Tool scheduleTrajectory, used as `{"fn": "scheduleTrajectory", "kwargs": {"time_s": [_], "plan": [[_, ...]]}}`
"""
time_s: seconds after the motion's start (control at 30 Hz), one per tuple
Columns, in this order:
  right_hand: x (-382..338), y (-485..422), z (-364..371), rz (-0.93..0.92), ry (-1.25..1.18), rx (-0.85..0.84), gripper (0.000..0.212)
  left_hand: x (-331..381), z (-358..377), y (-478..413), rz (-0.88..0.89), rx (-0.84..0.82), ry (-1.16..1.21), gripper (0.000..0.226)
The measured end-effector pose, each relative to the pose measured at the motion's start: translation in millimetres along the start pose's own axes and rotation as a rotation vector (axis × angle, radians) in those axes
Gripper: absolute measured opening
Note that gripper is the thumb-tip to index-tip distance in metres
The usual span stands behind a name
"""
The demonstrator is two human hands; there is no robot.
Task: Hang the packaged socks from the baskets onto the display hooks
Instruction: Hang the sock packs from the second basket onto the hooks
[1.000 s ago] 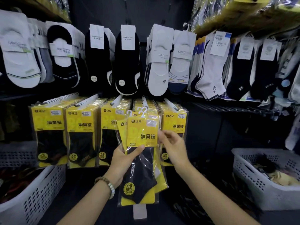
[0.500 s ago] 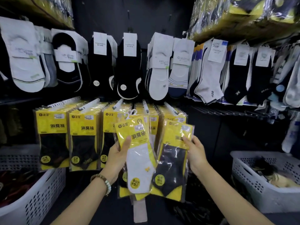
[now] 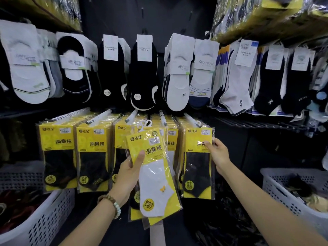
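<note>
A dark display wall (image 3: 113, 18) fills the space ahead. Its upper rail carries loose white, black and grey socks in paper bands (image 3: 177, 71), hung high, I would guess, to leave the lower rail for packets.

On either side of the person stands a white perforated plastic basket, the left basket (image 3: 44, 221) and the right basket (image 3: 284, 190). Both are near enough that stock is within reach. Their contents are too dim to name.

From the lower rail 5 white display hooks (image 3: 162, 118) jut toward us. Each is loaded with a row of yellow-and-clear sock packets (image 3: 58, 157), faces forward so the labels read.

The left hand (image 3: 126, 176) grips a fanned bundle of yellow-carded clear plastic packets (image 3: 156, 174) with a white sock foremost. The thumb lies across the front and the fingers curl behind. The bundle hangs in front of the middle hooks, apart from them, with its white plastic hanger loops (image 3: 145, 124) up near the hook tips. I take it as a reserve, held close so 1 packet at a time can go across.

The right hand (image 3: 217, 153) is closed in a pinch on the upper right edge of the front black-sock packet (image 3: 197, 167), at the tip of the rightmost hook (image 3: 191, 119). That looks like seating or squaring it against the row. Whether its loop is over the hook I cannot tell.

A beaded bracelet (image 3: 111, 205) circles the left wrist.
</note>
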State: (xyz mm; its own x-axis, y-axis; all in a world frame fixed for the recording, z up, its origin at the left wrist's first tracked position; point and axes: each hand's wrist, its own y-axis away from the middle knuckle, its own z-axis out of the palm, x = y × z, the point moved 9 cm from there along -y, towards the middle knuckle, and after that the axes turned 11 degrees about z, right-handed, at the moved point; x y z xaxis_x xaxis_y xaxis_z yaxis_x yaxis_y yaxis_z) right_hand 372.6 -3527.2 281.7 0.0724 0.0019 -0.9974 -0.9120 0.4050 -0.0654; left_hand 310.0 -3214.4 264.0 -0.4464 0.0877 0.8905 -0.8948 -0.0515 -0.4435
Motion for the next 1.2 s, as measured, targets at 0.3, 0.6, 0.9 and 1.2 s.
{"fn": "scheduleTrajectory", "kwargs": {"time_s": [0.3, 0.6, 0.9, 1.2], "plan": [[34, 25, -31, 0.129, 0.033, 0.377, 0.033, -6, 8, 6, -0.038, -0.001, 0.026, 0.032], [-3, 125, 66, -0.049, 0.061, -0.210, 0.035, -2, 36, 24, -0.077, 0.012, 0.048, 0.038], [5, 120, 51, 0.088, -0.112, -0.260, 0.019, 2, 25, 23, -0.077, 0.022, -0.045, 0.056], [6, 60, -27, 0.086, -0.145, 0.054, 0.013, -5, -3, 12, -0.067, 0.104, -0.077, 0.054]]}}
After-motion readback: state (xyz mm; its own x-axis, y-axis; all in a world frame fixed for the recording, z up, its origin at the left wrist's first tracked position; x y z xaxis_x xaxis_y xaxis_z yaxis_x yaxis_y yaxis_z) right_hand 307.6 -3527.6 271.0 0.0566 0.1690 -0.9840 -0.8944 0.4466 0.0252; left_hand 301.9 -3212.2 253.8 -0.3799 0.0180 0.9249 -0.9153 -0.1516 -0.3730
